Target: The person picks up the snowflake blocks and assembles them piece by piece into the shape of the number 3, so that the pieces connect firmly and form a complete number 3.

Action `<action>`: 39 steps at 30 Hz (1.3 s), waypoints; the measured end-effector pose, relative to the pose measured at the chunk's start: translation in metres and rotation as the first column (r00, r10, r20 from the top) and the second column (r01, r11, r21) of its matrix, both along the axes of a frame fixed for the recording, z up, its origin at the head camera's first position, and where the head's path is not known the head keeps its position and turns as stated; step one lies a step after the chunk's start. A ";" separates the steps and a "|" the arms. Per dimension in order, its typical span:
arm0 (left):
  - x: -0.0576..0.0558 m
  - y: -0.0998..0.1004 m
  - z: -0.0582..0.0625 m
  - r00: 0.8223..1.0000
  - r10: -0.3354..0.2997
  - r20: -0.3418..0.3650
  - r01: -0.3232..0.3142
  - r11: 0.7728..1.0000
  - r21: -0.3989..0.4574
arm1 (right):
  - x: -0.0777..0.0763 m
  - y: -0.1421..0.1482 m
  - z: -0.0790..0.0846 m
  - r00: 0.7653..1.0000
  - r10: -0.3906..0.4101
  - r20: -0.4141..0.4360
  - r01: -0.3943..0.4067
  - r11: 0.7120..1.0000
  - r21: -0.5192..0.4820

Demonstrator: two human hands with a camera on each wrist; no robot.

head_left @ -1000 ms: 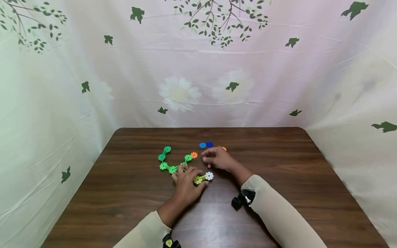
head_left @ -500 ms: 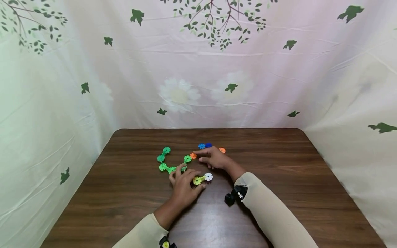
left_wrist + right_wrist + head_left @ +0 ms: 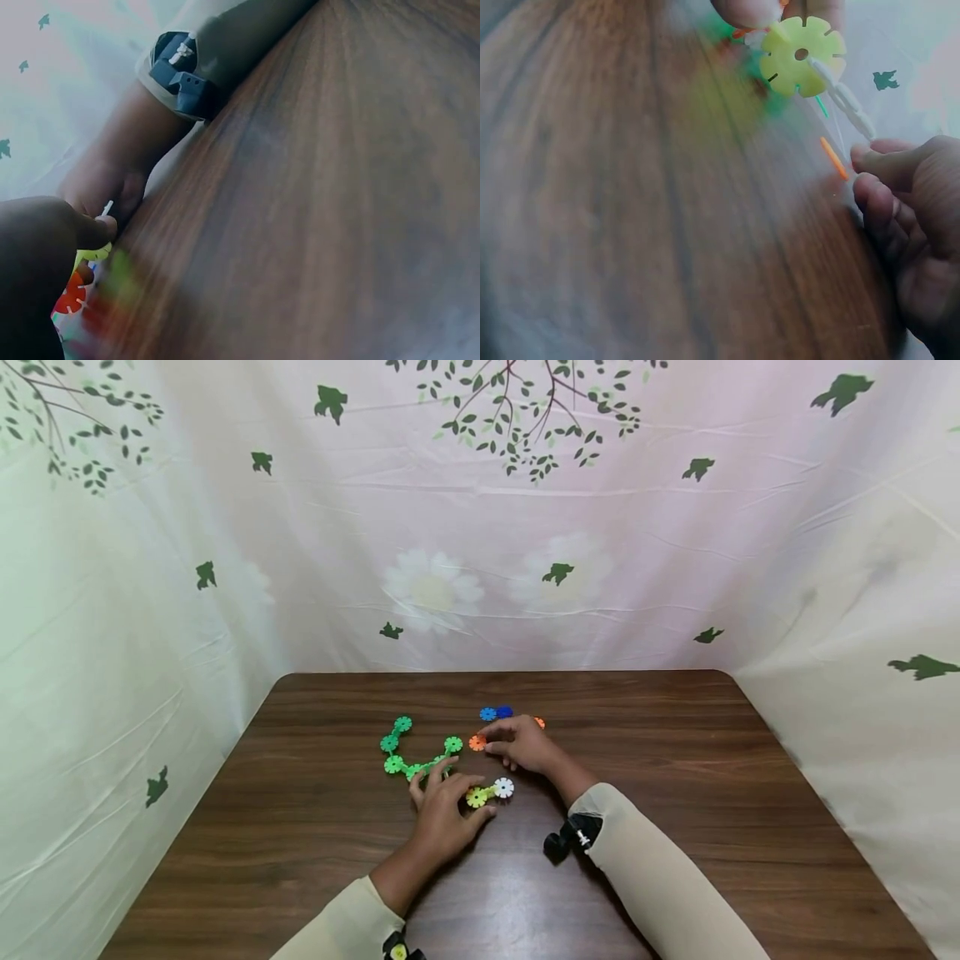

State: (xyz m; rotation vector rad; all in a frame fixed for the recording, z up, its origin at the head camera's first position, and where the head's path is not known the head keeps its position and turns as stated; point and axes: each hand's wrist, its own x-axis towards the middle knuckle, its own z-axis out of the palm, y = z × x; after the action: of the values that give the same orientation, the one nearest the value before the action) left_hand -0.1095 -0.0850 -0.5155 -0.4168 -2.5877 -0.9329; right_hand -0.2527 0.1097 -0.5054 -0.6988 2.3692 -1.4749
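A curved chain of green flower-shaped notched discs (image 3: 393, 764) lies on the table. Its near part runs under my left hand (image 3: 442, 810), whose spread fingers rest over it. Close to the left thumb, a yellow disc (image 3: 477, 797) joins a white disc (image 3: 503, 788); the left wrist view also shows a red-orange disc (image 3: 70, 295) under this hand. My right hand (image 3: 521, 743) holds a loose orange disc (image 3: 477, 742) at the tips of thumb and index finger, just right of the chain's green end disc (image 3: 453, 744). In the right wrist view that orange disc (image 3: 833, 157) appears edge-on.
Behind the right hand lie a light blue disc (image 3: 487, 714) and a dark blue disc (image 3: 504, 712). Another orange disc (image 3: 539, 723) peeks out past the right knuckles. A patterned cloth (image 3: 480, 527) hangs round the brown wooden table (image 3: 637, 710).
My right hand first reaches left to the orange disc by the green end, then draws it a little to the right, away from the chain. The left hand stays nearly still.
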 end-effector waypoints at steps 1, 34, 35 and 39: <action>-0.001 0.000 0.000 1.000 -0.005 -0.005 0.005 1.000 -0.007 | 0.000 0.000 -0.001 1.000 -0.009 -0.007 0.009 1.000 -0.006; -0.017 0.023 0.001 0.991 -0.085 -0.103 0.072 0.990 -0.121 | 0.004 0.004 0.004 0.994 -0.035 -0.102 0.046 0.994 0.103; -0.017 0.023 0.000 0.991 -0.081 -0.109 0.068 0.991 -0.117 | 0.005 0.004 0.004 0.996 -0.037 -0.075 0.042 0.996 0.074; -0.016 0.021 0.000 0.989 -0.058 -0.136 0.043 0.993 -0.111 | 0.008 0.005 0.002 0.999 -0.041 -0.017 0.041 0.999 -0.002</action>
State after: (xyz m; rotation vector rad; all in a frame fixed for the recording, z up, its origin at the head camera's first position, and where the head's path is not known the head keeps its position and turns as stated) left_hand -0.1252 -0.0645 -0.5160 -0.5589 -2.5177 -0.7548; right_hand -0.2444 0.1148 -0.5036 -0.6701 2.4089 -1.4934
